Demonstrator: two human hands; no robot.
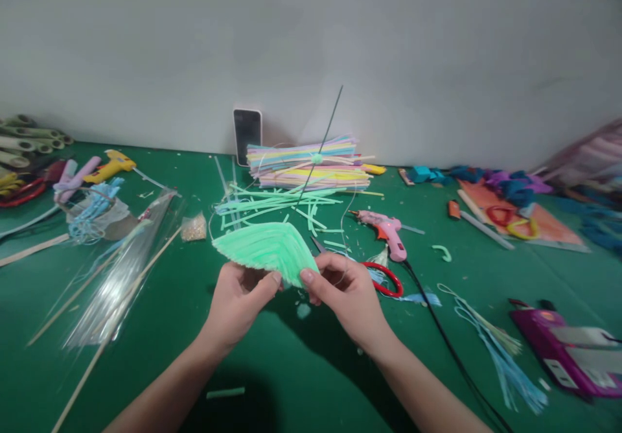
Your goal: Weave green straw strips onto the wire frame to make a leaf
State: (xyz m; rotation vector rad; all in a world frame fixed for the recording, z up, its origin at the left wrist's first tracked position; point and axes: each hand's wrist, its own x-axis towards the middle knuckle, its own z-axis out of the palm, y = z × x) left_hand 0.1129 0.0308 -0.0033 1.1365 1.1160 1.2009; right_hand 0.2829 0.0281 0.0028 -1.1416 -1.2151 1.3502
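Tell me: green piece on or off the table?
Off: left hand and right hand hold the green piece up above the table.

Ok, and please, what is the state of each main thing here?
Green ribbed piece: held by left hand and right hand
Phone: upright, screen dark
Pink glue gun: lying down
Yellow glue gun: lying down
Red-handled scissors: lying, open or shut unclear
Green strips: loose, scattered
Pastel strips: piled together
Small packet: filled

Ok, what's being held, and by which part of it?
The green piece: left hand at its lower edge, right hand pinching its lower right corner.
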